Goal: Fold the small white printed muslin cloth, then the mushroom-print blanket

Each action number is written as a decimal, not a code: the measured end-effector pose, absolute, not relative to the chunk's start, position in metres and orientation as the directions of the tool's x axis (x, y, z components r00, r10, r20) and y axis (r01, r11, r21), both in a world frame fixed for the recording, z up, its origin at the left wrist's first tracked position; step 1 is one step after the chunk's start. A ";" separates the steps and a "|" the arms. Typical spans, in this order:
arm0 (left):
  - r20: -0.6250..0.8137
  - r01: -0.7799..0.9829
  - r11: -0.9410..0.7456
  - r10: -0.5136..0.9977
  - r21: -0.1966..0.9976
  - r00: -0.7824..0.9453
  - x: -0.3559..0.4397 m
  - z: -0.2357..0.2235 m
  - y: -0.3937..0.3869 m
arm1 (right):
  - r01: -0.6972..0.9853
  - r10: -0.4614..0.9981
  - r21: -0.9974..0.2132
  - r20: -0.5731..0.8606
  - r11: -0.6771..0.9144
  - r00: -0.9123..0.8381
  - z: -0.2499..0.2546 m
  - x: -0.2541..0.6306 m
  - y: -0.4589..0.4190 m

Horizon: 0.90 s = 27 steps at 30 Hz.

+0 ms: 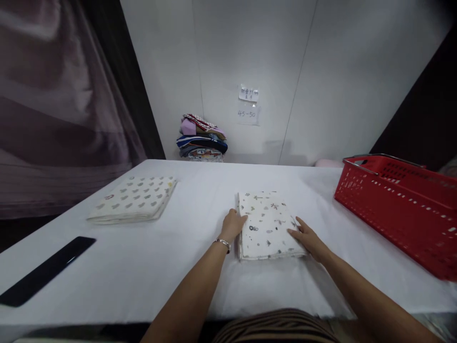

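A folded white cloth (pixel 267 226) printed with small grey and brown motifs lies flat on the table in front of me. My left hand (pixel 233 225) is at its left edge, thumb on top and the other fingers closed around the side, partly hidden. On the opposite edge, my right hand (pixel 306 236) pinches the cloth, its thumb resting on the upper face. Some of the right fingers are hidden by the hand itself. Another folded cloth (pixel 137 197), cream with rows of grey-green shapes, lies farther left, untouched.
A red perforated basket (pixel 400 209) with a metal handle stands at the right. On the left lies a long black flat object (pixel 46 269). Behind the white-covered table (pixel 200 190) is a stack of folded fabrics (pixel 203 138) by the wall, near paper notes (pixel 249 104).
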<state>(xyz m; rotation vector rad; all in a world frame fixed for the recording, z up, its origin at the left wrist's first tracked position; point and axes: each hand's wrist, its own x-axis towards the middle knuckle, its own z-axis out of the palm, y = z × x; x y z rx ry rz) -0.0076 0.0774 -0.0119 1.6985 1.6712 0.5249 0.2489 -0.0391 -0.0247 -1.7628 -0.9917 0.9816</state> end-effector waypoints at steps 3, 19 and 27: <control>-0.197 0.673 0.090 0.977 0.734 0.084 -0.010 -0.010 0.064 | 0.173 0.913 -0.935 -0.242 -0.310 0.328 -0.018 0.255 -0.037; -0.001 0.533 -0.098 0.983 0.841 0.184 -0.004 -0.034 0.018 | 0.827 0.825 -0.329 0.505 0.456 -0.253 -0.024 0.241 -0.065; 0.069 0.440 -0.198 0.954 0.876 0.291 -0.007 -0.034 -0.017 | 0.696 0.692 -0.264 0.565 0.667 -0.449 -0.028 0.198 -0.085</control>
